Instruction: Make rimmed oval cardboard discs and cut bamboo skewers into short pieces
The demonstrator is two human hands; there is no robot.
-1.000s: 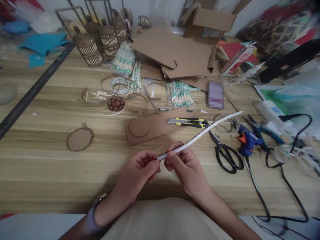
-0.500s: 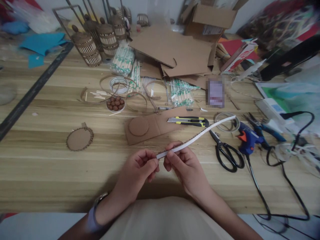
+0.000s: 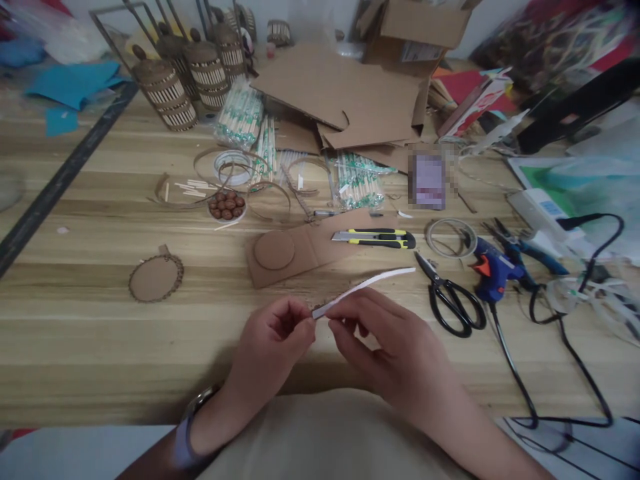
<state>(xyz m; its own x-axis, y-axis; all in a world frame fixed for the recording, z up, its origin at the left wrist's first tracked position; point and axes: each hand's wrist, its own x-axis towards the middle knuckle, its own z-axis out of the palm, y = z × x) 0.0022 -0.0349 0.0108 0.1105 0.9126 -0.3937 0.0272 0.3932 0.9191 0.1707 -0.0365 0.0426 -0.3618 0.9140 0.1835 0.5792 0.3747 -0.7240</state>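
Observation:
A narrow corrugated cardboard strip (image 3: pixel 373 281) with a white face runs up and right from my fingers. My left hand (image 3: pixel 274 340) pinches its near end between thumb and fingers. Close beside it, my right hand (image 3: pixel 387 333) is closed on the strip a little further along, thumb below and fingers over it. Beyond the hands lies a cardboard piece (image 3: pixel 320 243) with a cardboard disc (image 3: pixel 275 250) on top. A yellow and black utility knife (image 3: pixel 380 238) rests across its right part. To the left, a cardboard oval edged with a ruffled border (image 3: pixel 156 277) lies flat.
Black-handled scissors (image 3: pixel 453 303), a tape roll (image 3: pixel 452 238), a blue glue gun (image 3: pixel 495 270) and pliers (image 3: pixel 535 257) with cords lie at right. A dish of brown balls (image 3: pixel 227 205), bagged sticks (image 3: pixel 360 180), cardboard sheets (image 3: pixel 345 87) and bamboo-look lanterns (image 3: pixel 167 93) stand further back.
My right hand has turned over and shifted its hold on the strip. The strip's free end has swung down and nearer. My left hand keeps its pinch. The view has shifted slightly.

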